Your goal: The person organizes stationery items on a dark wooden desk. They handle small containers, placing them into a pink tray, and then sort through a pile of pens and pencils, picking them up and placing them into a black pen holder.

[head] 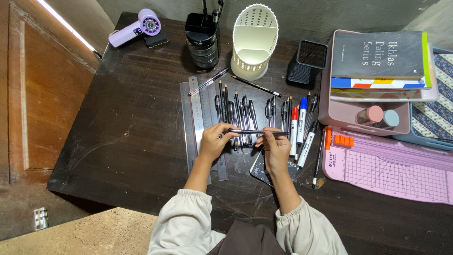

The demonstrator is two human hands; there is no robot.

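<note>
Both hands hold one dark pen (257, 132) level above the middle of the bench (141, 123). The left hand (214, 140) has its fingers clamped on the pen's left end, and the right hand (276, 147) has its fingers pinched on the right end. Under the pen lies a row of pens and pencils (245, 113), side by side, pointing toward the bench's far edge. To the right of that row lie markers (302, 123), one red-capped, one blue-capped. To the left lie two steel rulers (193, 118), partly under the left wrist. A dark card (259, 171) lies beneath the right hand. At the far edge stand a white holder (252, 45), a black holder (203, 40), a small mesh cup (304, 63) and a lilac fan (137, 27). On the right side sit a pink tray (358, 123) bearing books (377, 56) and a pink cutter (391, 165).
</note>
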